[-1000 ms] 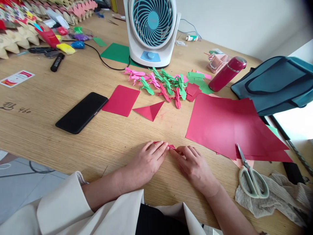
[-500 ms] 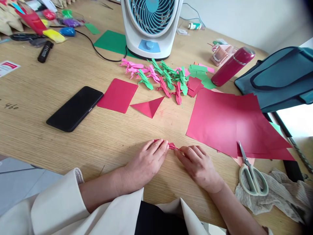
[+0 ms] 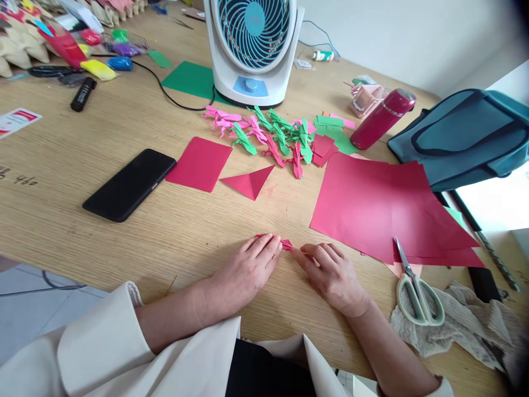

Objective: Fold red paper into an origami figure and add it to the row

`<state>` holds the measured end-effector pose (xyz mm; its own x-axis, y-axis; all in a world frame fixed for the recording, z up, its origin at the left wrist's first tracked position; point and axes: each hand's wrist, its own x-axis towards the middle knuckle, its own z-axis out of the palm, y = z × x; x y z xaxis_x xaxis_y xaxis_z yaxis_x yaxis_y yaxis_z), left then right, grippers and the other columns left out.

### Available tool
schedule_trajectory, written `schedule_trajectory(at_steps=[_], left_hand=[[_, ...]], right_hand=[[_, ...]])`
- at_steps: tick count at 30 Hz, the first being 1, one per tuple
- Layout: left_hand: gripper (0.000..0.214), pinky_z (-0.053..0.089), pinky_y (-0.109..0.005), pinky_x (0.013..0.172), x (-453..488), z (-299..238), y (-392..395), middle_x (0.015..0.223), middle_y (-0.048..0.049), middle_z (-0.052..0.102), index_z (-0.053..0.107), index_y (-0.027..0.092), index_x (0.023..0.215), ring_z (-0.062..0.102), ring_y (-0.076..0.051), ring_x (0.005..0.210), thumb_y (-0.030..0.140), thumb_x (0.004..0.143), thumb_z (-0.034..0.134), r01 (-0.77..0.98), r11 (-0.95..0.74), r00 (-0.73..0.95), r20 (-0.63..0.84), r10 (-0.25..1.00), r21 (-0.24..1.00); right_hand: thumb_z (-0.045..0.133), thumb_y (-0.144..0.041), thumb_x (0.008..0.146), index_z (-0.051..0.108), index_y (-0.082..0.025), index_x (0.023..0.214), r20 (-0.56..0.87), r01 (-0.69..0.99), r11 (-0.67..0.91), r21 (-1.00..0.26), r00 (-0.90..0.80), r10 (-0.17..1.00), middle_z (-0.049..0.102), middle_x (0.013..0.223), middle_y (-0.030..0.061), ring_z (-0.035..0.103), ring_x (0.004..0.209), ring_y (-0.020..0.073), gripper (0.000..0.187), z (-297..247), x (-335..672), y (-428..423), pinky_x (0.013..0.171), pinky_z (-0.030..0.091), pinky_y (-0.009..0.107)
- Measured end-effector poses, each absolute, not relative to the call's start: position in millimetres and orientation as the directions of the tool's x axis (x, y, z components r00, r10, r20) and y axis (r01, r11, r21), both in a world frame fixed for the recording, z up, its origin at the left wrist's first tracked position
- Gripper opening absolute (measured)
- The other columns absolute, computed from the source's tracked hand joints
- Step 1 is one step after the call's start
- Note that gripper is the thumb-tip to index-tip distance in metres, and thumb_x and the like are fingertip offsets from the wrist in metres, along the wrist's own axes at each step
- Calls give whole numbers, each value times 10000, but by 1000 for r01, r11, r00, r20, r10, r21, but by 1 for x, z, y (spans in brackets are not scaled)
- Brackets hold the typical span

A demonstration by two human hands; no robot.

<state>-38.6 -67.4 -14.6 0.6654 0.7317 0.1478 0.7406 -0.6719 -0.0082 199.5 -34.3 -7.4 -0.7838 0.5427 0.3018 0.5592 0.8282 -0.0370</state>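
My right hand has eased its forefinger back from the pointed right end of a small folded red paper; half a second ago, finger and thumb met at that tip. Now they stand apart, the hand loosely curled on the wooden table. My thumb is at or just beside the tip; I cannot tell whether they touch.

My left hand has stayed put, its fingers side by side across the paper, holding it flat against the table near the front edge. My left thumb is hidden, so I cannot tell whether that hand pinches the paper or only presses it. A bit of red shows on either side of those fingers.

The whole view has tilted slightly, but the other things keep their places. Beyond my hands lie a creased red triangle, a red rectangle of paper and a black phone. To the right, large red sheets lie beneath the tips of the scissors, whose handles rest on a crumpled cloth.
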Motion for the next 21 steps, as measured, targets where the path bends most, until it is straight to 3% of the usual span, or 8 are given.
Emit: schedule_trajectory(at_steps=[4, 9, 13, 16, 21], left_hand=[[459, 408, -421, 1090, -38, -15, -68, 1461, -176, 495, 473, 45, 1399, 463, -293, 1345, 122, 957, 373, 744, -668, 661, 147, 736, -3], [467, 400, -426, 1095, -39, -16, -68, 1468, -184, 485, 468, 49, 1403, 455, -288, 1355, 97, 945, 389, 748, -663, 651, 157, 742, 29], [454, 414, -422, 1084, -39, -17, -68, 1467, -164, 493, 485, 73, 1391, 464, -276, 1348, 98, 956, 361, 751, -660, 649, 162, 743, 18], [448, 417, -419, 1080, -39, -16, -68, 1459, -171, 501, 484, 58, 1389, 477, -282, 1335, 110, 959, 369, 746, -666, 654, 172, 737, 14], [419, 409, -416, 1086, -39, -15, -68, 1446, -174, 513, 524, 53, 1347, 479, -285, 1331, 123, 965, 367, 746, -665, 655, 172, 736, 2]], right_hand=[[411, -104, 986, 608, -178, 1284, 268, 547, 834, -72, -795, 545, 626, 1035, 107, 538, 836, 185, 365, -5, 197, -33, 738, 442, 344], [420, -95, 975, 678, -155, 1112, 303, 563, 822, -92, -770, 561, 625, 943, 95, 515, 755, 177, 298, -5, 197, -31, 687, 432, 334], [400, -77, 952, 662, -153, 1069, 317, 593, 785, -182, -720, 617, 616, 987, 108, 545, 839, 194, 297, -14, 202, -31, 737, 464, 342], [415, -72, 931, 627, -167, 1163, 278, 636, 737, -228, -683, 675, 595, 1045, 115, 539, 894, 206, 328, -18, 202, -31, 789, 483, 359], [473, -126, 943, 519, -213, 1382, 176, 637, 754, -157, -734, 656, 563, 1097, 122, 528, 940, 228, 450, -14, 196, -29, 841, 481, 395]])
